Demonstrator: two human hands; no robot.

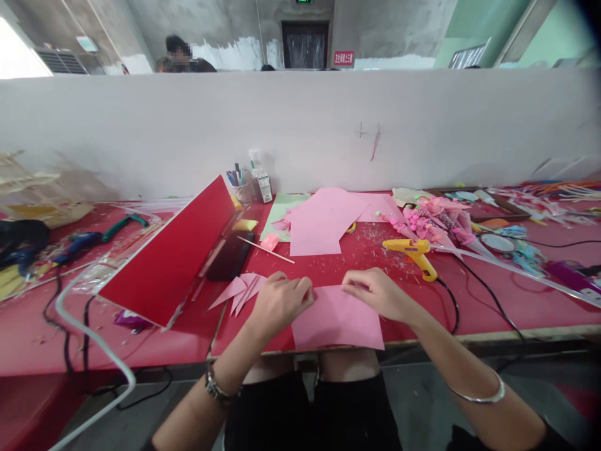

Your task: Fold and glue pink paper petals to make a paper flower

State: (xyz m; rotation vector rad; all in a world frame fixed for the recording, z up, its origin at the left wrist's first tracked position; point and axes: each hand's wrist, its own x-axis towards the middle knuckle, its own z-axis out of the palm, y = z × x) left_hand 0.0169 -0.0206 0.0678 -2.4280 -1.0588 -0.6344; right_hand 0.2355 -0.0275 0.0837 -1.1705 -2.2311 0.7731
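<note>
While your left hand (282,299) and right hand (375,293) each pinch the far edge of the pink paper sheet (337,322) with fingers closed, it lies flat at the red worktop's (493,313) near edge, yellow glue gun (413,254) just beyond.

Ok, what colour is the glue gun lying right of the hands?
Yellow: the glue gun shows best in the head view, on the red table.
</note>
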